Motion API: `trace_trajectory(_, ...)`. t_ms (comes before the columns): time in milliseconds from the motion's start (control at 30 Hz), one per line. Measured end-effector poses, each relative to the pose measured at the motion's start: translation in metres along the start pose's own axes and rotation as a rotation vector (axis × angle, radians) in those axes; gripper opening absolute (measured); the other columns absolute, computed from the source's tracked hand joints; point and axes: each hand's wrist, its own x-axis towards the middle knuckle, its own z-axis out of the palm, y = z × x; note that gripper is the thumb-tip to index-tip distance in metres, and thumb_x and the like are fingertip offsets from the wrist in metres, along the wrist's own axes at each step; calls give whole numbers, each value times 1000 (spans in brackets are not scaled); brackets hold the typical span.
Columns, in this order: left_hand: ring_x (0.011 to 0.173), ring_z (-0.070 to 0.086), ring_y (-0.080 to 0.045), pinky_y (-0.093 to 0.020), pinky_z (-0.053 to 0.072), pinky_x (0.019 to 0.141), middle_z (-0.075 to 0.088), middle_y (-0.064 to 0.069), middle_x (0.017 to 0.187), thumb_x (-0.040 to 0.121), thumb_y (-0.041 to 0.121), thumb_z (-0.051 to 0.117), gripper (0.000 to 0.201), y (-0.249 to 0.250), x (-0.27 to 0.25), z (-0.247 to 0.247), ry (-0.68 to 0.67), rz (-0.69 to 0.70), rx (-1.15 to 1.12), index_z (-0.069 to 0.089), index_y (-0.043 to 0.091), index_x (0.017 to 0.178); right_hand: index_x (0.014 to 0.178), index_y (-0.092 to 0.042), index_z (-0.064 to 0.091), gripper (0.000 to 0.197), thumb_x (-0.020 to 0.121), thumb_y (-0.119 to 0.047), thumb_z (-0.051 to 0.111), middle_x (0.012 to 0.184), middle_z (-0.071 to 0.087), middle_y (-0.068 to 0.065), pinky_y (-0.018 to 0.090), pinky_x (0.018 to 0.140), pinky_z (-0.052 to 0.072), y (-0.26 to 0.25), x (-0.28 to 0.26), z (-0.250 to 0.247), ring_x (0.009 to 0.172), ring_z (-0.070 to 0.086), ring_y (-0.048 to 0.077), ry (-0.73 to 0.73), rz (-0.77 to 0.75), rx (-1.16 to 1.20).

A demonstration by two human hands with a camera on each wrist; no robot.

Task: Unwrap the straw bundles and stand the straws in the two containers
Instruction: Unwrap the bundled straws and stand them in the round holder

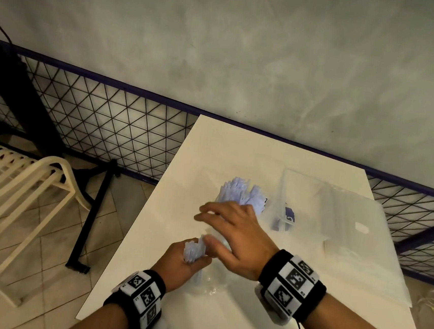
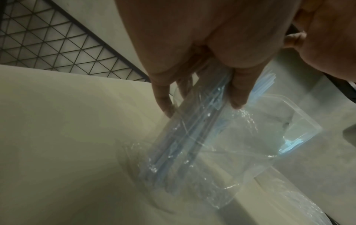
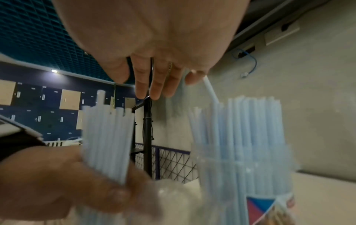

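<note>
My left hand (image 1: 193,259) grips a bundle of pale blue straws (image 1: 195,249) upright near the table's front edge. Loose clear wrap (image 2: 202,152) hangs round the bundle's lower part and crumples on the table. My right hand (image 1: 204,226) hovers just above and behind the bundle, fingers straight and spread, holding nothing; it is blurred. In the right wrist view one leaning straw (image 3: 212,91) touches its outer finger. Behind it a clear container (image 3: 240,164) stands packed with upright straws (image 1: 242,196). A second clear container (image 1: 283,217) with a blue label stands to the right.
Flat clear plastic bags (image 1: 345,219) lie on the right half of the white table (image 1: 160,304). A wire mesh fence (image 1: 103,124) runs behind the table below a grey wall. A cream slatted chair (image 1: 15,187) and a black stand foot (image 1: 92,213) are on the floor at left.
</note>
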Motion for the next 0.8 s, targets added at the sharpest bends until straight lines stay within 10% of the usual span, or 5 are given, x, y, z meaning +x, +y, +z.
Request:
trace_trajectory(200, 73, 63, 7, -7, 45, 67, 69, 24, 76, 83, 5, 71, 28, 7, -2, 1, -14, 3, 59, 64, 30, 74, 125, -14, 60, 40, 91, -34, 67, 113, 65, 1, 11, 81, 38, -2, -10, 31, 89, 49, -5, -128, 7, 316)
trace_trajectory(300, 81, 66, -1, -17, 50, 75, 71, 12, 86, 81, 22, 74, 9, 7, -4, 0, -24, 23, 35, 69, 25, 89, 104, -11, 69, 26, 86, -28, 73, 91, 67, 2, 15, 69, 39, 6, -7, 32, 74, 47, -1, -4, 80, 371)
trace_trajectory(433, 103, 67, -19, -37, 52, 94, 72, -5, 105, 69, 45, 73, 47, 5, -6, -1, -18, 35, -39, 69, 18, 107, 94, -13, 72, 18, 82, -25, 76, 86, 69, 0, 18, 70, 46, 17, -4, 27, 77, 61, 8, 21, 107, 373)
trace_trajectory(800, 114, 62, -2, -25, 47, 102, 69, 10, 119, 74, 53, 67, 54, 7, -5, -3, -82, 23, -80, 64, 24, 120, 120, -27, 64, 53, 72, -23, 87, 91, 68, -6, 15, 75, 51, 15, -17, 43, 79, 66, 3, 2, 455, 742)
